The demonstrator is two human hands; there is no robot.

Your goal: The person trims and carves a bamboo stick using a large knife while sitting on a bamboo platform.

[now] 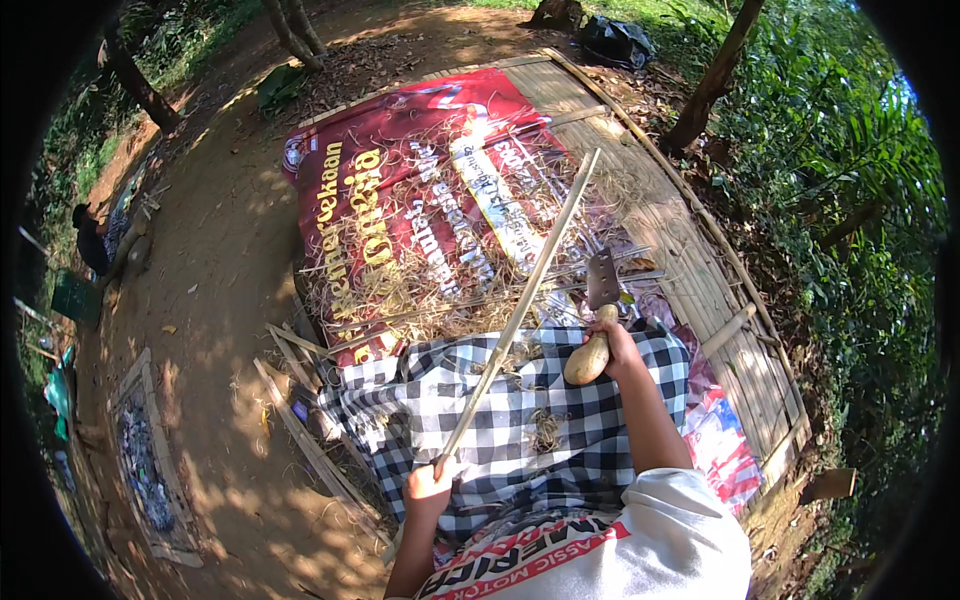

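My left hand [429, 487] is closed round the near end of a long pale bamboo strip [521, 315]. The strip slants away to the upper right, over my lap and the banner. In my right hand [617, 347] is a knife [603, 279] with a short, wide, dark blade and a thick, bulbous wooden handle. Its blade points away from me, right of the strip and apart from it. A black-and-white checked cloth [450, 385] covers my lap, with a few clumps of shavings on it.
A red printed banner [400, 130] strewn with curly bamboo shavings [390, 285] lies on a slatted bamboo platform [690, 265]. Loose bamboo pieces [310, 445] lie at the left edge. A framed pit of litter [146, 460] and a seated person [92, 240] are further left. Dense plants border the right.
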